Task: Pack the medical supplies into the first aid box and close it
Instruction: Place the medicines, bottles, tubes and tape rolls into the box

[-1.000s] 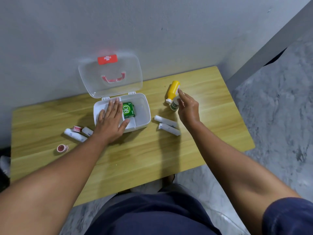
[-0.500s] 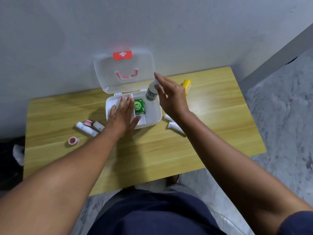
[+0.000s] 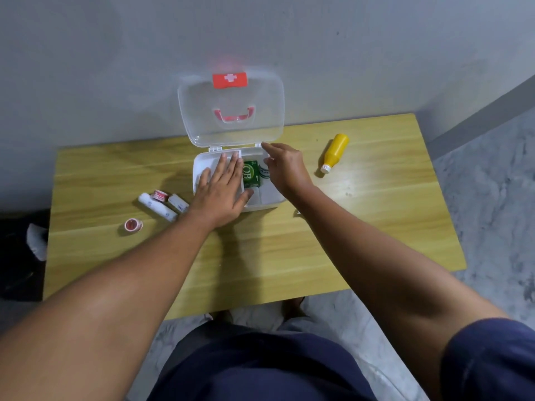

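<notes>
The white first aid box (image 3: 270,201) stands on the wooden table (image 3: 289,256), its clear lid (image 3: 231,111) open against the wall. My left hand (image 3: 223,192) lies flat over the box's left compartment. A green packet (image 3: 251,175) lies in the middle of the box. Beside it lies a small white bottle with a green label (image 3: 264,172). My right hand (image 3: 285,169) hovers over the box's right side with fingers spread, just above that bottle. A yellow bottle (image 3: 335,151) lies on the table to the right.
Left of the box lie two white bandage rolls (image 3: 157,206) (image 3: 178,202) and two red-and-white tape rolls (image 3: 160,195) (image 3: 133,225). My right forearm hides the table just right of the box. The wall runs close behind the table; the floor drops off at right.
My right hand carried the small white bottle from the table to the box, lowered it in beside the green packet and opened. My left hand stayed on the box.
</notes>
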